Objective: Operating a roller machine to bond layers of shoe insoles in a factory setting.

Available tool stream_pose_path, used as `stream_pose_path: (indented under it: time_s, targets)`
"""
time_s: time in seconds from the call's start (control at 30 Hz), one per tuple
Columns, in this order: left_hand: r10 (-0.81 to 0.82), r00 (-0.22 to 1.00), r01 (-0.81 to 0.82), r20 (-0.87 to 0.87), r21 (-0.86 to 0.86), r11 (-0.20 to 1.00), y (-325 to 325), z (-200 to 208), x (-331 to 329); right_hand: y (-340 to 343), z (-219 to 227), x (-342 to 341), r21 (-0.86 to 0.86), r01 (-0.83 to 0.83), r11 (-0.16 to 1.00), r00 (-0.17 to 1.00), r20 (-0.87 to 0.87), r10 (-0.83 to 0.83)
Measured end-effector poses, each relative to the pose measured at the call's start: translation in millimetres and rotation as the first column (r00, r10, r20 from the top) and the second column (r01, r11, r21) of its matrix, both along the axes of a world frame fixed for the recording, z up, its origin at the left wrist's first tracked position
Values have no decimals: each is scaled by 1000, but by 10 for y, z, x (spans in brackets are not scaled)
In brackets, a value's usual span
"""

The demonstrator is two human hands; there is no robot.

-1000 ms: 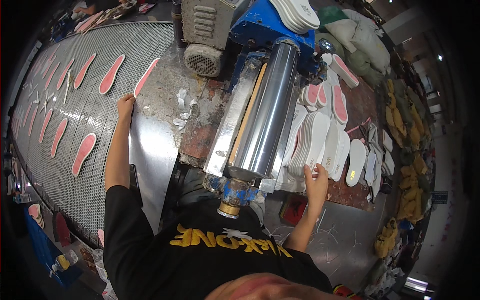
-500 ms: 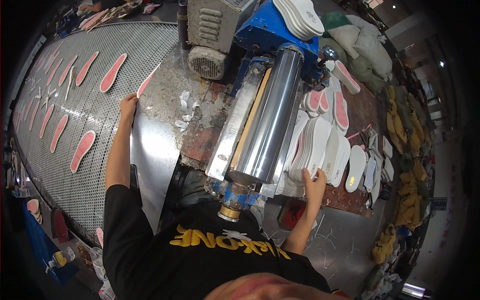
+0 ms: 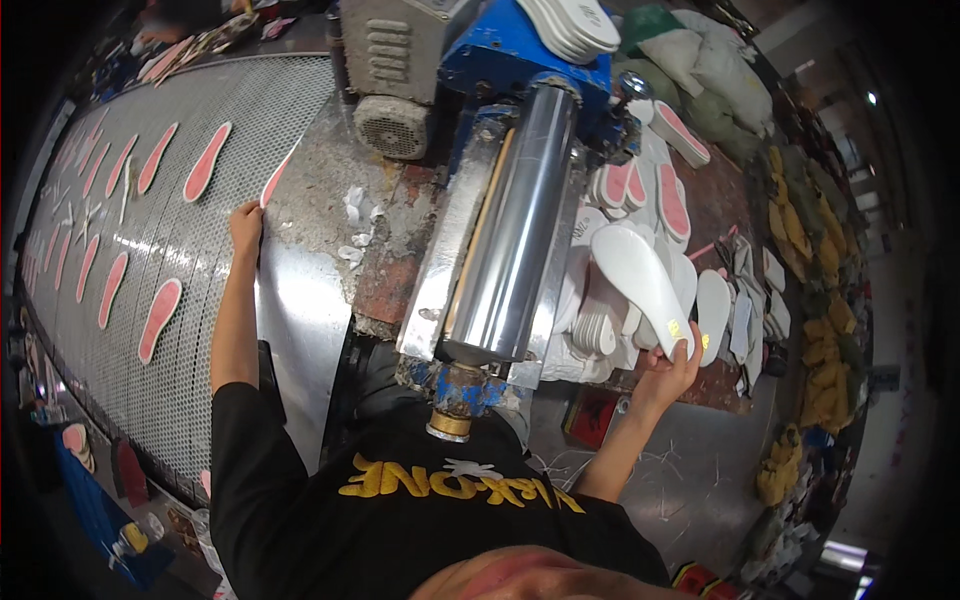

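Observation:
My left hand point(image 3: 246, 225) is closed on the near end of a pink-faced insole point(image 3: 276, 180), tilted on edge at the right side of the mesh conveyor point(image 3: 225, 110). In my right hand point(image 3: 675, 372) is a white insole point(image 3: 638, 275), pinched by its narrow end with the broad end pointing away from me. It lies slanted above the stacked white insoles point(image 3: 598, 328) on the bench. Between my hands stands a blue machine with a shiny steel roller point(image 3: 515, 230).
Spaced-out pink-faced insoles point(image 3: 160, 320) lie on the conveyor. More white insoles point(image 3: 570, 30) are piled on top of the machine. A grey motor point(image 3: 392, 125) stands behind the roller's left side. Filled sacks point(image 3: 725, 85) are heaped at the far right.
My right hand has lifted a white insole off the stack and swung it rightward. My left hand keeps hold of the pink-faced insole. The view has shifted slightly.

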State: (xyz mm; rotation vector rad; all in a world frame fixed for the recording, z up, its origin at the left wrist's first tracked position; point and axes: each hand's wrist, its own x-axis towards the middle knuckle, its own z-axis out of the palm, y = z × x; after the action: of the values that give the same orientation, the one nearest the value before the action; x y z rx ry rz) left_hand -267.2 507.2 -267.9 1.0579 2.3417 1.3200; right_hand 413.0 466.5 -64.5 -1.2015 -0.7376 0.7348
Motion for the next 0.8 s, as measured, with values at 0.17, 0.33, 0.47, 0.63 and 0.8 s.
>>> stream_pose_path:
  time_s: [0.17,0.33,0.47,0.63,0.8]
  targets:
    - [65,973,-94,-221,-122,988,-7,-7,-12,18,-77,211,148,-10,989,955,-291,53]
    - [50,961,-85,-272,-117,990,34,-72,-57,0,-73,203,139,-47,989,919,-381,97]
    - [114,953,-127,-279,-28,992,21,-115,-123,35,-47,184,111,-53,992,923,-374,91]
    - [56,968,4,-243,241,971,266,312,53,298,250,107,92,-181,979,947,-252,199]
    - [-748,649,756,-136,227,614,273,2348,1768,698,609,-325,-34,-293,955,955,-56,291]
